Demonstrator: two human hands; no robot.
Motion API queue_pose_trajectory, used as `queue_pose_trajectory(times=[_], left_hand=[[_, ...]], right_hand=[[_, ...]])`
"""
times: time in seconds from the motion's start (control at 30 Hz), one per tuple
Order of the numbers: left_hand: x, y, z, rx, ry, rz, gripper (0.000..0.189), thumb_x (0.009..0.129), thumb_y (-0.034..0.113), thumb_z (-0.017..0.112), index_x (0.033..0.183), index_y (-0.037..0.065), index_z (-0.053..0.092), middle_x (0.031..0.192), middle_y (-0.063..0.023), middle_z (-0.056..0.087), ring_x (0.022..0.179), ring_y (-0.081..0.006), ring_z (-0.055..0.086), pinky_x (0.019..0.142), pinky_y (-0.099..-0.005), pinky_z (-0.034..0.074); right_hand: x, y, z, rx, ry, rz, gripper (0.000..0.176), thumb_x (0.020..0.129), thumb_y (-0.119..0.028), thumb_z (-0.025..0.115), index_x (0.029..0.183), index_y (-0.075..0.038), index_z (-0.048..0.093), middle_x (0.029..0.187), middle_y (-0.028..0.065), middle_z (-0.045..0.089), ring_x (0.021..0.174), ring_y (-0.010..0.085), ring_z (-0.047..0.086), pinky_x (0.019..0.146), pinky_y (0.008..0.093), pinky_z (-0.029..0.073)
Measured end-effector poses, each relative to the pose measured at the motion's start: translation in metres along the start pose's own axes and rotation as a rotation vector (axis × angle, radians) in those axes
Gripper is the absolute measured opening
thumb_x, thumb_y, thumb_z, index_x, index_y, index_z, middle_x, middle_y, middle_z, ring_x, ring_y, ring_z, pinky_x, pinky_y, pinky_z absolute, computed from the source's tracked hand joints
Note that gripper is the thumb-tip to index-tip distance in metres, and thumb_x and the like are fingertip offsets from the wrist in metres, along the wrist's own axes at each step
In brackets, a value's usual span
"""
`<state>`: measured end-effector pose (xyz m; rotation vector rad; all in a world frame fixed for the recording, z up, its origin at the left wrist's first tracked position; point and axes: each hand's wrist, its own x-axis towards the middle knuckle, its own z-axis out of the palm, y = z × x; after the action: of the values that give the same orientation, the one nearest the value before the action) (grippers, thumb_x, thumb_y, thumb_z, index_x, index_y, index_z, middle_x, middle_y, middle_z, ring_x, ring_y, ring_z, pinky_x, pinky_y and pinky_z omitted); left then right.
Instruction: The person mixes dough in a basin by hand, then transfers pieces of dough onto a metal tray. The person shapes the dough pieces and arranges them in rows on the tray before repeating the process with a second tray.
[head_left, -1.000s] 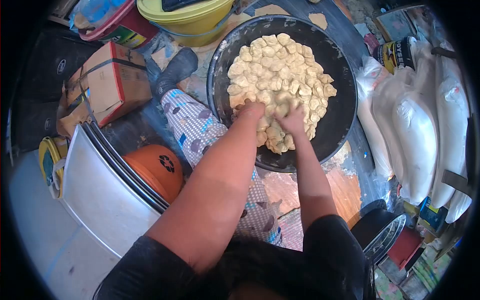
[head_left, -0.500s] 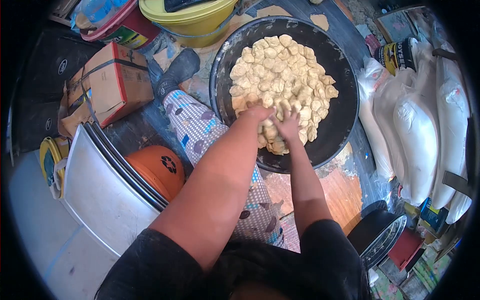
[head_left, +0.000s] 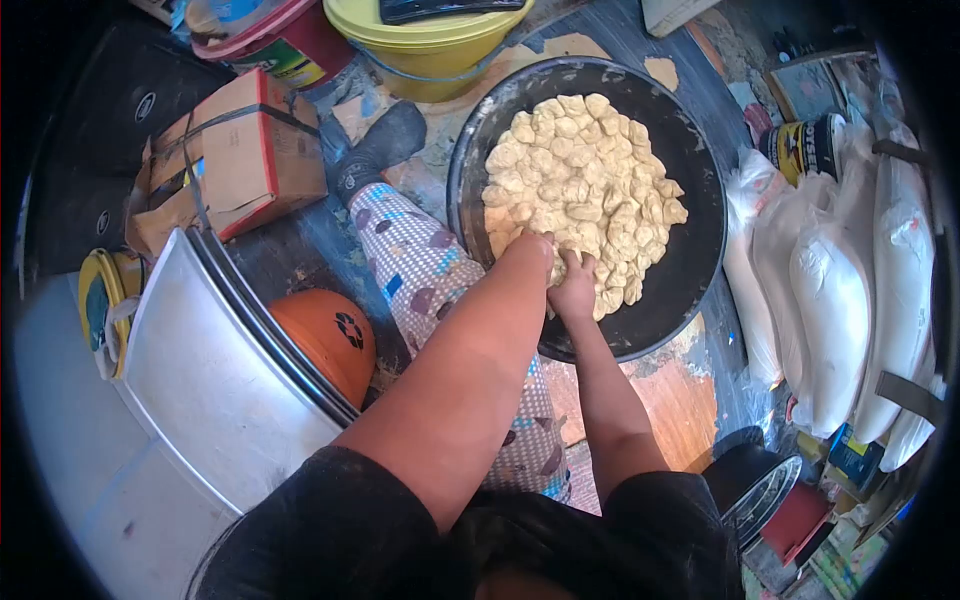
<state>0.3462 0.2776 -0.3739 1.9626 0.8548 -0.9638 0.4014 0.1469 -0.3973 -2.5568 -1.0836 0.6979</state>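
A wide black basin (head_left: 690, 290) holds a large heap of pale, lumpy dough pieces (head_left: 590, 185). At the heap's near edge is my left hand (head_left: 538, 246), bent at the wrist; most of its fingers are hidden behind the wrist and forearm. Close beside it, my right hand (head_left: 573, 290) has its fingers curled over the near lumps of dough. Both forearms reach down over the basin's near rim.
A patterned trouser leg (head_left: 410, 250) lies left of the basin. Beyond are a cardboard box (head_left: 235, 150), a yellow bucket (head_left: 430, 50) and an orange container (head_left: 325, 340). White plastic sacks (head_left: 830, 300) and a paint can (head_left: 803, 148) stand to the right.
My right hand's fingers, spread on the dough before, are now curled at its near edge. Both hands have drawn back toward the near side of the heap. The whole view has shifted slightly.
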Motion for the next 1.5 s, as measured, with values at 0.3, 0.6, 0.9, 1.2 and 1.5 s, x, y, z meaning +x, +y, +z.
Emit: queue_pose_trajectory(times=[0.3, 0.6, 0.9, 1.2, 1.5], left_hand=[[-0.094, -0.021, -0.045, -0.676, 0.113, 0.288, 0.078, 0.068, 0.014, 0.071, 0.138, 0.014, 0.037, 0.111, -0.0193, 0.06, 0.1, -0.028, 0.061, 0.083, -0.0377, 0.052], [-0.38, -0.036, -0.069, -0.697, 0.759, 0.49, 0.049, 0.073, 0.012, 0.069, 0.117, 0.002, 0.05, 0.097, -0.0138, 0.062, 0.083, -0.0175, 0.061, 0.065, -0.0305, 0.051], [-0.535, -0.137, 0.14, -0.71, 1.506, 0.151, 0.06, 0.076, 0.028, 0.076, 0.121, -0.002, 0.05, 0.111, -0.0148, 0.054, 0.107, -0.0212, 0.054, 0.091, -0.0322, 0.043], [-0.506, -0.233, 0.262, -1.219, 1.398, 0.107, 0.038, 0.087, 0.024, 0.065, 0.116, 0.002, 0.056, 0.1, -0.006, 0.057, 0.097, -0.0146, 0.054, 0.085, -0.0271, 0.044], [-0.501, -0.277, 0.201, -1.412, 1.909, 0.171, 0.025, 0.084, 0.005, 0.065, 0.106, 0.0, 0.058, 0.091, -0.0055, 0.061, 0.083, -0.0106, 0.057, 0.072, -0.0257, 0.048]], right_hand=[[-0.004, -0.049, -0.068, 0.235, 0.159, -0.154, 0.047, 0.061, -0.007, 0.071, 0.106, -0.01, 0.061, 0.118, 0.0173, 0.047, 0.106, 0.0391, 0.053, 0.091, 0.0418, 0.046], [-0.126, -0.214, -0.212, 0.595, 0.285, -0.732, 0.042, 0.064, -0.005, 0.066, 0.105, -0.008, 0.063, 0.11, 0.0144, 0.049, 0.105, 0.0314, 0.053, 0.093, 0.0366, 0.043], [-0.27, -0.31, -0.114, 0.711, -0.36, -1.249, 0.051, 0.066, -0.007, 0.064, 0.117, -0.009, 0.056, 0.12, 0.0173, 0.045, 0.114, 0.0324, 0.048, 0.1, 0.0362, 0.038], [-0.278, -0.342, -0.072, 0.035, -0.743, -1.397, 0.066, 0.071, -0.034, 0.074, 0.131, -0.014, 0.052, 0.133, 0.0184, 0.046, 0.125, 0.0365, 0.04, 0.104, 0.0446, 0.031], [-0.252, -0.409, -0.038, 0.282, -0.771, -1.153, 0.023, 0.083, -0.01, 0.063, 0.104, -0.001, 0.064, 0.089, 0.0088, 0.068, 0.081, 0.0154, 0.063, 0.077, 0.0291, 0.049]])
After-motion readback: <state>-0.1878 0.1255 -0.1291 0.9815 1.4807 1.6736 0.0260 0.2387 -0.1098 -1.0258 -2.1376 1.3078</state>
